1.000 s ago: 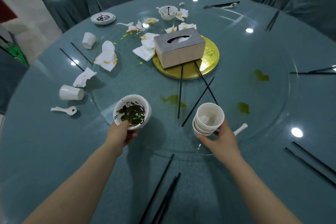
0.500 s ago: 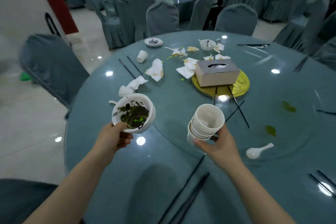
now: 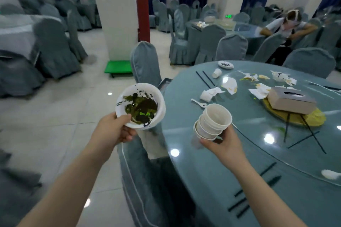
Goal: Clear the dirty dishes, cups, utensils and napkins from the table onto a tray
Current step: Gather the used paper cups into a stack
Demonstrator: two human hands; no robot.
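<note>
Landmark: tissue box (image 3: pixel 291 102), on the gold disc at the table's middle.

- Far left of the box, off the table over the floor: dirty bowl (image 3: pixel 140 105) is held in the left hand (image 3: pixel 114 128), thumb hooked over the near rim, fingers curled underneath. Dark green residue is seen inside; bowl is tilted toward the camera.
- Nearer the box, over the table edge: stack of cups (image 3: pixel 212 121) is gripped by the right hand (image 3: pixel 221 146), fingers wrapped round the lowest cup, stack leaning left.
- No tray is seen. A green flat thing (image 3: pixel 118 66) lies on the floor well left of and beyond the box; whether it is the tray cannot be told.

Judged status: early to mid. One load is lifted, nothing is shown as deposited.

Left on the table (image 3: pixel 203 171), listed left to right toward the box:
- spoon (image 3: pixel 199 102), tipped cup (image 3: pixel 206 96) and crumpled napkin (image 3: pixel 215 91), left of the box
- chopstick pair (image 3: pixel 205 79), second tipped cup (image 3: pixel 216 73), small sauce dish (image 3: pixel 225 64), beyond and left of it
- stained napkins (image 3: pixel 229 84) and food scraps just left of and behind the box
- small bowl (image 3: pixel 279 75) behind the box
- more chopsticks (image 3: pixel 302 134) in front of the box and at the near edge; blurred white item at the right border, not identifiable.

Green smears are on the glass in front of the box.
</note>
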